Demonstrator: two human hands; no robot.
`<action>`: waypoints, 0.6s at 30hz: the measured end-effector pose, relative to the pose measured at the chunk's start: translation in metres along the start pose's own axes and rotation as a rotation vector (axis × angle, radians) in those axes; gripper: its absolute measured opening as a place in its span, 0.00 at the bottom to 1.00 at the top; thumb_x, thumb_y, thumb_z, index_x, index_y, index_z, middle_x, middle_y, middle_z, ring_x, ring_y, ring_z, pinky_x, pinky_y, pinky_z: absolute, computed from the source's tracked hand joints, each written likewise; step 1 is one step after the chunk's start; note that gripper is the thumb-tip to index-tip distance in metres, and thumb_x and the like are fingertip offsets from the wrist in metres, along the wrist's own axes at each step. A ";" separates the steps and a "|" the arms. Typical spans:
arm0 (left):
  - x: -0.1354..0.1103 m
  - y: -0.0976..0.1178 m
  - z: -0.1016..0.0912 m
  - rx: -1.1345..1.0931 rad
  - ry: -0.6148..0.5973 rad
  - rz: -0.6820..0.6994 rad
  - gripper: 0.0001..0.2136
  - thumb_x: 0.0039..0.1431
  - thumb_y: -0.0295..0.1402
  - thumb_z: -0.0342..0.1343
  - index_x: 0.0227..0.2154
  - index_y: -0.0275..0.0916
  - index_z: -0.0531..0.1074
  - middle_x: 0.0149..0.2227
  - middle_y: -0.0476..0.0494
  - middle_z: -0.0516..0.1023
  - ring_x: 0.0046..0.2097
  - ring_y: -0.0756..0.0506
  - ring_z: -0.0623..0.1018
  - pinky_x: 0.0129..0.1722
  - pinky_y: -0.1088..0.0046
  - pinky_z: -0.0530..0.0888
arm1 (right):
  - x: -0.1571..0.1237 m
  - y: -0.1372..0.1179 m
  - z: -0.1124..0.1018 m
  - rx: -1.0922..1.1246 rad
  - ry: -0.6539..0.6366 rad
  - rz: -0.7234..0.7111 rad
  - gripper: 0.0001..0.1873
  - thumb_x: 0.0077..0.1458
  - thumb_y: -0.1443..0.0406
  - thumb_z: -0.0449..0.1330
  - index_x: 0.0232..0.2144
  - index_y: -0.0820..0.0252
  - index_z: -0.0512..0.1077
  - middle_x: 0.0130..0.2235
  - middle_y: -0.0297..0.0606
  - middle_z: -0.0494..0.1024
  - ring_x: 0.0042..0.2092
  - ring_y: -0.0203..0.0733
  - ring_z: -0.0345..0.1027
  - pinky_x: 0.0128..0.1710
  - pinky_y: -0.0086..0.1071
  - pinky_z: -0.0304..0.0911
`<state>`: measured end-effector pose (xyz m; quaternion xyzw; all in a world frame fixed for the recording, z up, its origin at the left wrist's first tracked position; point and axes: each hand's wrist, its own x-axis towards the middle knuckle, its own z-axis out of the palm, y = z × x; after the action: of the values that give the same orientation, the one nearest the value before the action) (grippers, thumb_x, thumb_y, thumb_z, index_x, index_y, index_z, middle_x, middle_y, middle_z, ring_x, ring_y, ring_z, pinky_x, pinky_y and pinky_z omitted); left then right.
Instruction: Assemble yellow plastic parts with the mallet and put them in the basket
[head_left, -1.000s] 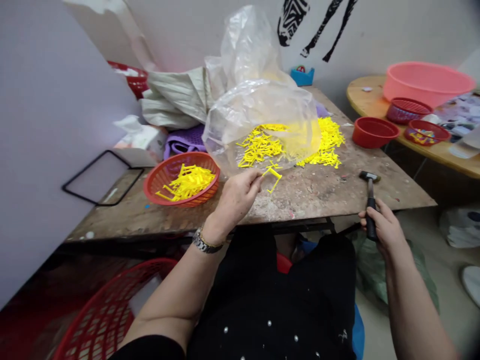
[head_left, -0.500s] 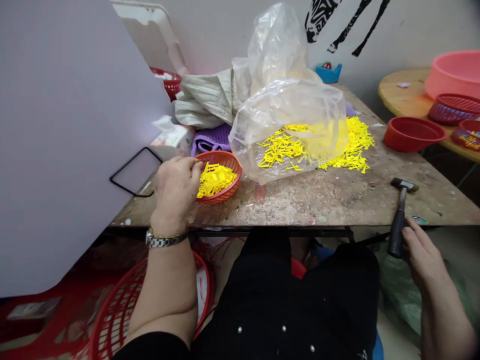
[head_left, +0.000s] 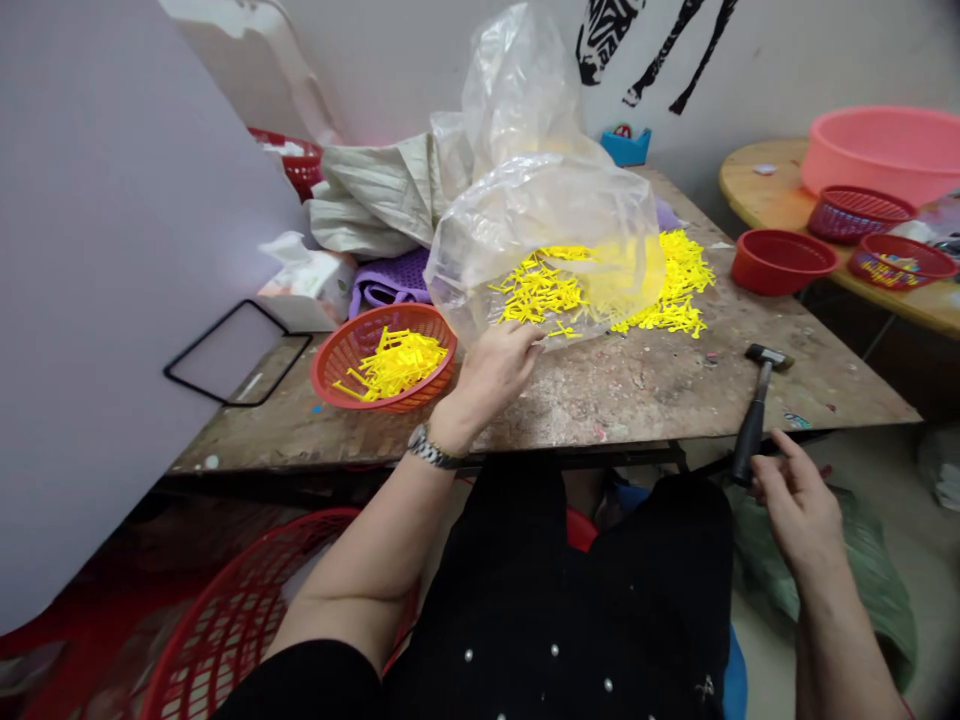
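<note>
My left hand (head_left: pixel 499 368) is palm down at the front edge of a clear plastic bag (head_left: pixel 547 200), its fingers bent and mostly hidden beneath it. Small yellow plastic pieces (head_left: pixel 544 290) lie in the bag's mouth just beyond. Left of that hand stands an orange basket (head_left: pixel 330 375) partly filled with similar yellow pieces (head_left: pixel 401 362). A hammer (head_left: pixel 752 425) rests on the table, its black handle sticking out past the front edge. My right hand (head_left: pixel 802 505) is open beside the handle's end, fingers apart; whether it touches the handle is unclear.
More yellow pieces (head_left: pixel 679 285) are heaped right of the bag on the worn table (head_left: pixel 570 400). A red bowl (head_left: pixel 784 262) stands at the right edge, near a round wooden table (head_left: pixel 761 190) with a pink basin (head_left: pixel 885 150). A tissue box (head_left: pixel 307 285) and black frame (head_left: pixel 240 355) are left.
My left hand has moved right, from the orange basket to the front of the plastic bag. My right hand stays beside the hammer handle, its fingers more spread. The view has shifted right.
</note>
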<state>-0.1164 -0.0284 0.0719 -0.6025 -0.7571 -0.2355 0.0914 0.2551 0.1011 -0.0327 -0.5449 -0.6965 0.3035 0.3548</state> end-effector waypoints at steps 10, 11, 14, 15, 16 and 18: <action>0.068 0.008 0.049 0.192 -0.365 -0.060 0.18 0.65 0.22 0.44 0.52 0.34 0.73 0.47 0.30 0.75 0.47 0.38 0.77 0.44 0.66 0.69 | -0.011 -0.002 0.011 0.051 0.024 -0.066 0.34 0.52 0.46 0.63 0.55 0.59 0.75 0.41 0.43 0.78 0.32 0.40 0.69 0.38 0.39 0.70; 0.071 0.007 0.053 0.186 -0.387 -0.076 0.17 0.65 0.22 0.44 0.50 0.33 0.74 0.47 0.29 0.75 0.47 0.38 0.77 0.44 0.66 0.69 | -0.010 -0.004 0.011 0.060 0.032 -0.067 0.34 0.53 0.46 0.63 0.55 0.59 0.75 0.41 0.43 0.78 0.32 0.40 0.68 0.38 0.39 0.70; 0.080 0.004 0.063 0.163 -0.404 -0.107 0.15 0.65 0.24 0.45 0.46 0.29 0.75 0.47 0.26 0.75 0.49 0.36 0.76 0.43 0.65 0.69 | -0.005 -0.007 0.013 0.057 0.049 -0.083 0.33 0.53 0.47 0.62 0.55 0.59 0.75 0.41 0.43 0.79 0.33 0.41 0.68 0.40 0.40 0.69; 0.082 0.002 0.067 0.151 -0.397 -0.112 0.15 0.66 0.25 0.44 0.47 0.29 0.75 0.47 0.26 0.76 0.49 0.36 0.77 0.43 0.65 0.69 | -0.004 -0.008 0.014 0.046 0.047 -0.091 0.33 0.54 0.47 0.62 0.55 0.59 0.75 0.41 0.43 0.79 0.33 0.41 0.68 0.40 0.40 0.69; 0.084 0.000 0.070 0.138 -0.389 -0.121 0.16 0.67 0.26 0.43 0.48 0.29 0.74 0.47 0.25 0.76 0.48 0.36 0.77 0.43 0.64 0.69 | -0.002 -0.008 0.015 0.030 0.040 -0.103 0.33 0.54 0.47 0.62 0.56 0.60 0.74 0.41 0.44 0.78 0.33 0.41 0.68 0.41 0.41 0.69; 0.087 -0.003 0.076 0.107 -0.372 -0.143 0.17 0.68 0.27 0.42 0.49 0.28 0.73 0.46 0.25 0.77 0.47 0.36 0.77 0.42 0.64 0.69 | -0.001 -0.008 0.017 -0.008 0.028 -0.138 0.32 0.55 0.47 0.61 0.56 0.60 0.74 0.41 0.44 0.78 0.34 0.42 0.69 0.42 0.41 0.69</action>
<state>-0.1307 0.0820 0.0420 -0.5744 -0.8133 -0.0853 -0.0351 0.2368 0.0976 -0.0358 -0.5010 -0.7286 0.2679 0.3826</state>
